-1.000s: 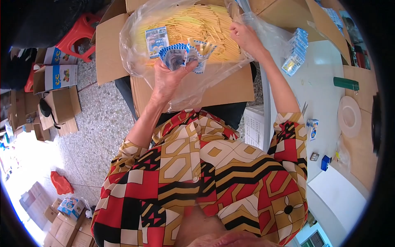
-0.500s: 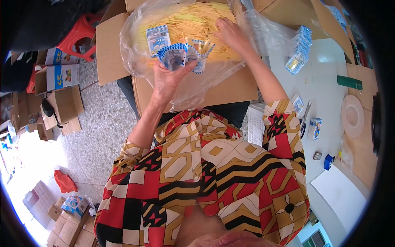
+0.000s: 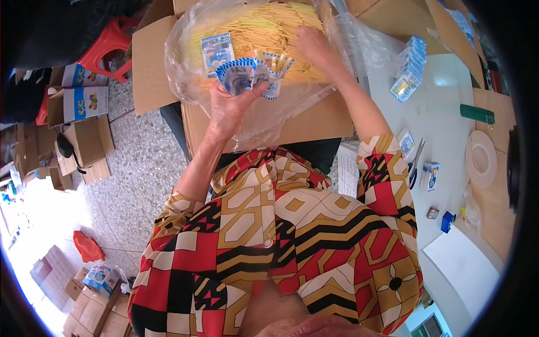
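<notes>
My left hand (image 3: 233,106) is closed around blue-and-white plastic packets (image 3: 238,77). They stand with their mouths upward, and pale yellow sticks poke out of the right one. Beyond it, a cardboard box (image 3: 210,126) lined with a clear plastic bag (image 3: 182,73) holds a heap of thin yellow sticks (image 3: 258,31). One flat packet (image 3: 218,51) lies on the heap at its left. My right hand (image 3: 315,49) rests at the right side of the sticks with its fingers curled together. What its fingertips hold, if anything, is hidden.
On the white table (image 3: 443,123) at right lie a row of filled packets (image 3: 409,70), scissors (image 3: 416,163), a small packet (image 3: 430,175), a green object (image 3: 477,113) and a blue one (image 3: 447,222). A red stool (image 3: 106,50) and cardboard boxes (image 3: 87,143) stand at left.
My right hand has shifted slightly to the right and toward me over the sticks. My left hand stays nearly still with the packets.
</notes>
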`<state>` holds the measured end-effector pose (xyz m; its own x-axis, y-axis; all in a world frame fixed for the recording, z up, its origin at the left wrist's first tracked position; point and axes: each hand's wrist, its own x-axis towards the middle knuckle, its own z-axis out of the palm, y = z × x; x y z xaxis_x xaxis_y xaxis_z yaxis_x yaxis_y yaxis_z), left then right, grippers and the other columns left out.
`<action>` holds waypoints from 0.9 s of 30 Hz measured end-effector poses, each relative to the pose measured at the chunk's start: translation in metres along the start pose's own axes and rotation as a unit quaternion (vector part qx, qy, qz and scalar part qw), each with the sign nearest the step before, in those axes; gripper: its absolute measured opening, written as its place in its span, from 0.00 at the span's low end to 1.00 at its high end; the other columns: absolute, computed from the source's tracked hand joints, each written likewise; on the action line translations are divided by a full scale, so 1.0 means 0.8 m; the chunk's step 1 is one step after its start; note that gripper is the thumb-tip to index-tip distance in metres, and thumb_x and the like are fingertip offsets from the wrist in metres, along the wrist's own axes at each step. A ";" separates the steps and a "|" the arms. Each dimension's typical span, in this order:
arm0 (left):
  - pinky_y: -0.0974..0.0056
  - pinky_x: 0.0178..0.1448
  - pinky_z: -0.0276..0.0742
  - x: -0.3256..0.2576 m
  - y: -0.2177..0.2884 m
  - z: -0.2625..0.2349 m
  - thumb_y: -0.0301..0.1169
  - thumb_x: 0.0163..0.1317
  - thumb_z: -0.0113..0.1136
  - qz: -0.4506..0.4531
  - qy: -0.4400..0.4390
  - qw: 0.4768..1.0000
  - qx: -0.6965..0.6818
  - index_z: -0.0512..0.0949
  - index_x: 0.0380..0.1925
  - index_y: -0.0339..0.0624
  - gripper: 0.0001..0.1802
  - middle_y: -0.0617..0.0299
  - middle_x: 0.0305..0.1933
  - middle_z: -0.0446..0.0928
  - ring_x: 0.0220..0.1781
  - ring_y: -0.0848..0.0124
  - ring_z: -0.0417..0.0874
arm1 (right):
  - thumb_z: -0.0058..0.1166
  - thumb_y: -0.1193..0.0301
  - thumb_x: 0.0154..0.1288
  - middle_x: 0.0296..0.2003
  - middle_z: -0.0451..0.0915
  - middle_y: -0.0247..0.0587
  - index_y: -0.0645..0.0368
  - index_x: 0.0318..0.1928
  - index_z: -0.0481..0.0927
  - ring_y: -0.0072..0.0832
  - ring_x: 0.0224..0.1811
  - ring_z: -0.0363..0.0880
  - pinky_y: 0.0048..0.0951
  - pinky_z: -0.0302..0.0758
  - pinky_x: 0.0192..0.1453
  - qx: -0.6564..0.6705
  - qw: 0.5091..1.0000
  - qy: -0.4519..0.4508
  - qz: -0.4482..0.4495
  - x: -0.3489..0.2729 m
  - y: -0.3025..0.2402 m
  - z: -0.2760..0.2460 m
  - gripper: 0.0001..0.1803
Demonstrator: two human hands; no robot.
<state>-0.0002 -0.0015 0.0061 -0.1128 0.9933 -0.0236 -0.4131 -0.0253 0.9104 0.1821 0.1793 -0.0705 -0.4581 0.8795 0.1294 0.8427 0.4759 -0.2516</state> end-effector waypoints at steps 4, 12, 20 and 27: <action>0.71 0.44 0.75 0.001 -0.007 -0.004 0.22 0.51 0.66 -0.003 0.004 1.000 0.024 0.80 0.38 0.38 0.12 0.66 0.36 0.81 0.36 0.80 0.78 | 0.55 0.72 0.53 0.25 0.79 0.48 0.67 0.29 0.76 0.35 0.28 0.79 0.31 0.75 0.33 0.126 0.992 0.013 0.028 -0.008 0.010 -0.032 0.08; 0.73 0.40 0.74 0.006 -0.019 -0.002 0.22 0.51 0.65 0.001 -0.001 0.999 0.035 0.81 0.34 0.39 0.09 0.68 0.32 0.80 0.33 0.82 0.77 | 0.56 0.71 0.61 0.26 0.77 0.32 0.61 0.36 0.78 0.14 0.26 0.75 0.15 0.73 0.31 0.563 0.822 -0.020 0.082 -0.039 -0.054 -0.178 0.07; 0.74 0.38 0.74 0.011 -0.027 0.001 0.22 0.51 0.65 -0.010 -0.004 0.998 0.060 0.80 0.34 0.39 0.09 0.70 0.32 0.80 0.32 0.83 0.76 | 0.57 0.73 0.59 0.26 0.77 0.33 0.60 0.36 0.78 0.13 0.25 0.75 0.14 0.72 0.30 0.565 0.823 -0.038 -0.033 -0.070 -0.108 -0.202 0.06; 0.73 0.40 0.74 0.009 -0.025 0.000 0.21 0.51 0.64 0.001 -0.006 0.999 0.045 0.80 0.34 0.38 0.09 0.69 0.32 0.80 0.33 0.83 0.76 | 0.58 0.75 0.58 0.25 0.77 0.31 0.60 0.35 0.79 0.12 0.24 0.73 0.13 0.70 0.28 0.531 0.843 -0.079 -0.028 -0.070 -0.114 -0.197 0.04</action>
<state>0.0073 0.0059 -0.0126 -0.1033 0.9945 -0.0168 -0.3303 -0.0184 0.9437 0.1758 0.0876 0.0964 -0.5915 0.8041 0.0602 0.1290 0.1681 -0.9773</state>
